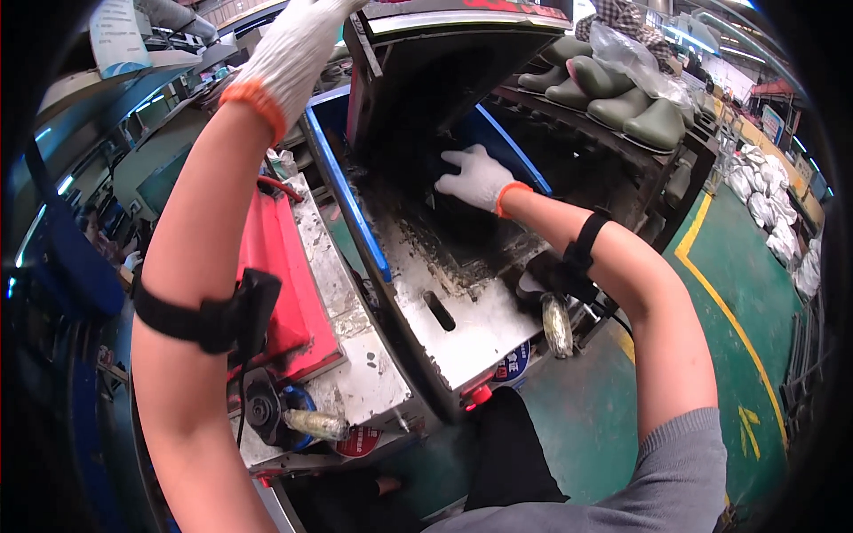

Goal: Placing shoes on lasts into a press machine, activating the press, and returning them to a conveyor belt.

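My left hand [302, 40], in a white knit glove with an orange cuff, is raised at the top edge beside the upper left side of a tilted dark lid [444, 67]. Its fingers run out of the picture, so its grip is hidden. Below the lid, my right hand [480, 178], gloved the same way, reaches into the dark, blackened interior of a machine [475, 324] with blue side rails [351, 195]. Its fingers are apart, and I see nothing held in them. Whether the fingertips touch the dark surface, I cannot tell.
Several olive-green rubber boots [653, 124] stand on a dark rack [613, 147] at the right. A red cover [284, 284] lies on the neighbouring machine at left. Tape-wrapped handles [557, 327] stick out in front. White sacks [764, 191] line the far right, past a yellow floor line [724, 302].
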`<state>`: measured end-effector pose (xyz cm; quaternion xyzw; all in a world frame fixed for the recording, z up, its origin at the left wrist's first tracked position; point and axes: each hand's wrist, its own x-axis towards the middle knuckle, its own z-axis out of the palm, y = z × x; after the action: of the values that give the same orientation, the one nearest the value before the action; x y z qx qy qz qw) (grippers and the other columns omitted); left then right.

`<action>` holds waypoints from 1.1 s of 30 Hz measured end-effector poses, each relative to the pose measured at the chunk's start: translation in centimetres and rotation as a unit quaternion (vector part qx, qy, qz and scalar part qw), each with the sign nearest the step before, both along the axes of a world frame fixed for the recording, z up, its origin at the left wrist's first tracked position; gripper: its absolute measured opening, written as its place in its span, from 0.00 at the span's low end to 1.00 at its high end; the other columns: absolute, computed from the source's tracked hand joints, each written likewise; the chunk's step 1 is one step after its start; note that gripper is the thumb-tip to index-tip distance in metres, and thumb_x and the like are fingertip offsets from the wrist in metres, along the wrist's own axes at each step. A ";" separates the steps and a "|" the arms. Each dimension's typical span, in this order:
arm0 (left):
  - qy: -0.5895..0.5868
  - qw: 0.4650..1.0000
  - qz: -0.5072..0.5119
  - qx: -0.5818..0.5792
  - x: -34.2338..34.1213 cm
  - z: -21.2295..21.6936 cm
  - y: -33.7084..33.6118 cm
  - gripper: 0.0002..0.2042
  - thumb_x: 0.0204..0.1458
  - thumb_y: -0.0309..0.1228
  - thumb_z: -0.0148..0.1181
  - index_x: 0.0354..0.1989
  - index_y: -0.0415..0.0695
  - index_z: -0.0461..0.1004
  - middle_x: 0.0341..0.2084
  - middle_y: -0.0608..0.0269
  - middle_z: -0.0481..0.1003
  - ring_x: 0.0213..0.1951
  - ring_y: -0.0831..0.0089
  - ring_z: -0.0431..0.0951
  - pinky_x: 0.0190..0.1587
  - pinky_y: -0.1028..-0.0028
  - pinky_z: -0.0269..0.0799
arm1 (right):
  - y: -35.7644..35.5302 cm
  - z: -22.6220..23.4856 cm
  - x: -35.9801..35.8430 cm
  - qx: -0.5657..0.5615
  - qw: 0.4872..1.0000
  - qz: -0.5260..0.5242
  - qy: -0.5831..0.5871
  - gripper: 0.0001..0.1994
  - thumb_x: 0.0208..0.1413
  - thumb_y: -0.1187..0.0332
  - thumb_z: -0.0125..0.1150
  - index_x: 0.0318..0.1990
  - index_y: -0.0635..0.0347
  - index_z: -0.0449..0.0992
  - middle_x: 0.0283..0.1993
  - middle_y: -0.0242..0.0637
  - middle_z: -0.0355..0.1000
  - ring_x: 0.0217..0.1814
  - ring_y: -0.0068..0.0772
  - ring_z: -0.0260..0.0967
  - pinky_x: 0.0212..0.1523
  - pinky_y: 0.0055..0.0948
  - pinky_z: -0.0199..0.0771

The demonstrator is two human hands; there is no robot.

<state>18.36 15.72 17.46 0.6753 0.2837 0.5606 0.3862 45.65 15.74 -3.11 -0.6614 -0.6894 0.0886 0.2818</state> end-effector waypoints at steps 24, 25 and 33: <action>0.473 0.860 0.144 0.128 10.4 -11.4 -8.4 0.27 0.60 0.34 0.46 0.67 0.34 0.63 0.51 0.30 0.78 0.49 0.38 0.82 0.57 0.51 0.76 | -26.6 -0.2 2.3 0.115 0.982 0.129 -0.076 0.16 0.60 0.61 0.67 0.52 0.59 0.81 0.56 0.46 0.76 0.64 0.50 0.71 0.67 0.44 0.70; 0.452 0.875 0.167 0.043 10.6 -13.4 -9.0 0.30 0.61 0.35 0.47 0.71 0.33 0.59 0.54 0.33 0.75 0.50 0.42 0.83 0.56 0.52 0.76 | -27.4 -1.8 1.6 0.142 0.981 0.116 -0.067 0.15 0.60 0.63 0.67 0.51 0.58 0.82 0.57 0.45 0.76 0.65 0.51 0.70 0.67 0.46 0.70; 0.469 0.821 0.298 0.132 11.3 -28.1 -11.4 0.33 0.56 0.30 0.51 0.73 0.34 0.61 0.63 0.44 0.72 0.60 0.47 0.74 0.64 0.53 0.67 | -27.3 -7.3 -0.4 0.286 0.952 0.072 -0.082 0.21 0.47 0.77 0.69 0.52 0.53 0.81 0.58 0.44 0.75 0.66 0.56 0.70 0.66 0.50 0.72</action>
<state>29.67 4.34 -10.60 0.7838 0.5411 0.2959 -0.0722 45.27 -11.53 -10.38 -0.5063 -0.7525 -0.1467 0.3948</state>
